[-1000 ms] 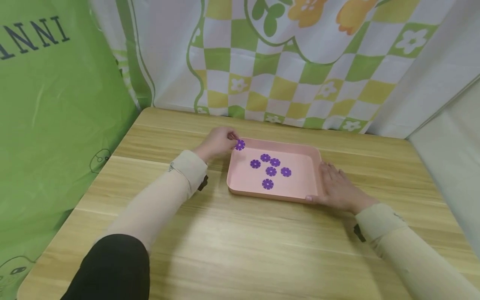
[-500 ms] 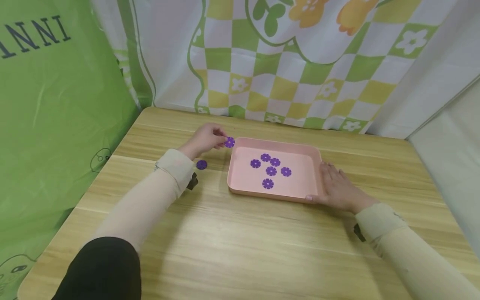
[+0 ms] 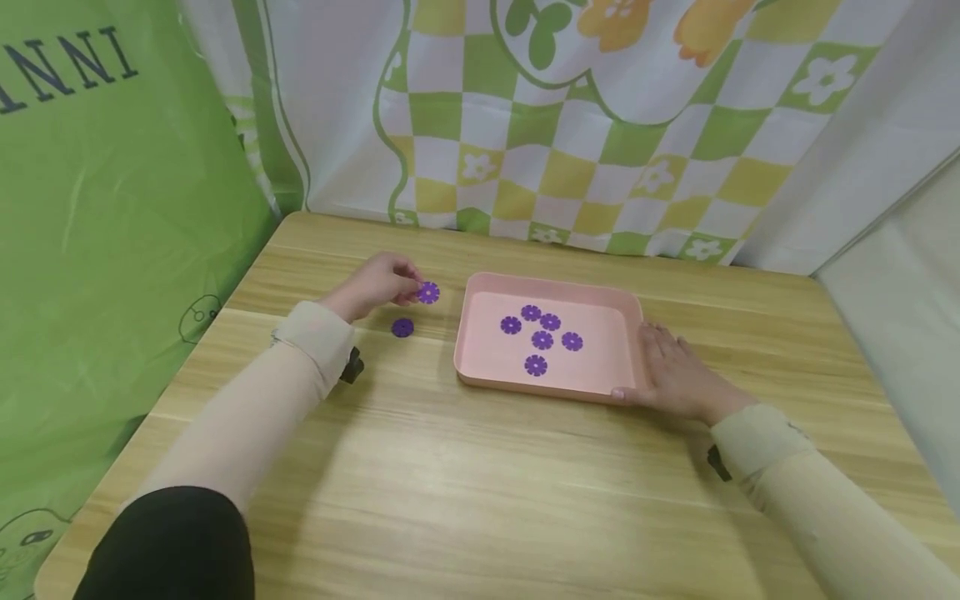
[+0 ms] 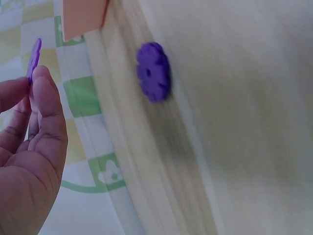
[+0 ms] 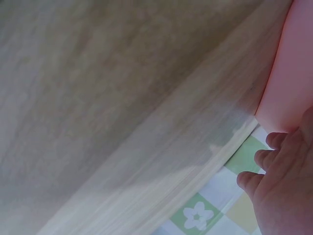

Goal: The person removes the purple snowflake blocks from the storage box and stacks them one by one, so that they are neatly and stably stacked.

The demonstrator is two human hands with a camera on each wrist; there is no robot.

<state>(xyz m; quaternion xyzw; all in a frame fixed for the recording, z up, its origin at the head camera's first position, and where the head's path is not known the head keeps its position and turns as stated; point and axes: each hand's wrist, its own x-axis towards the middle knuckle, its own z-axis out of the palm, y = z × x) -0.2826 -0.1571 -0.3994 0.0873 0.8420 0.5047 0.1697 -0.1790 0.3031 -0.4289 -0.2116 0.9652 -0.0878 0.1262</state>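
My left hand [image 3: 382,281] pinches a purple snowflake disc [image 3: 428,292] upright between thumb and fingertips, left of the pink tray [image 3: 474,377]. In the left wrist view the held disc [image 4: 33,61] is seen edge-on. Below that hand, more purple discs [image 3: 402,327] lie on the table; the left wrist view shows this piece [image 4: 154,72] with a second layer at its edge. Several purple discs [image 3: 542,340] lie spread inside the tray. My right hand [image 3: 678,375] rests against the tray's right wall, its fingers extended along the outside and its thumb at the front corner.
The wooden table [image 3: 450,492] carries the tray near its middle. A checkered curtain [image 3: 555,150] hangs right behind the far edge, and a green cloth [image 3: 112,250] borders the left side. White fabric [image 3: 915,275] stands at the right.
My left hand has moved left, away from the tray's far left corner, with the disc still pinched. The discs on the table came into view from behind the wrist. The right hand stays put.
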